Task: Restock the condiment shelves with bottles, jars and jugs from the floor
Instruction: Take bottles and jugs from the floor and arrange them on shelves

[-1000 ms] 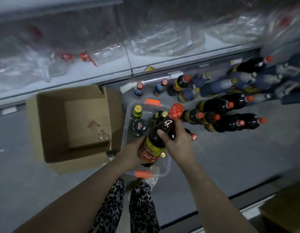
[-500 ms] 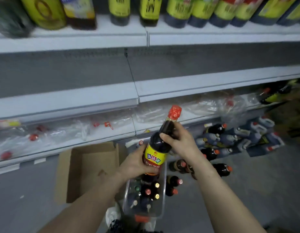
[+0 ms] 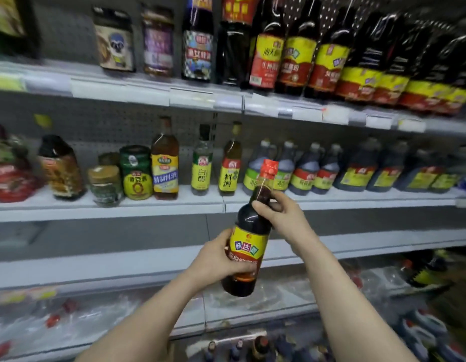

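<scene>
The dark bottle [image 3: 248, 246] reads 味达美, just below the fingers [image 3: 262, 206] at its neck. Up-left of them, a clear bottle [image 3: 201, 163] reads 白醋 and an amber bottle [image 3: 230, 165] reads 料酒.

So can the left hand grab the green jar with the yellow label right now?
Probably not yet: the left hand grips the dark bottle, so it is busy. Nothing blocks the green jar.

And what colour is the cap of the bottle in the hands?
Red cap on the held bottle, clearest in the head view.

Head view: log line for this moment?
bottle held before shelves | left hand grips label | right hand grips neck | not yet shelved
</scene>
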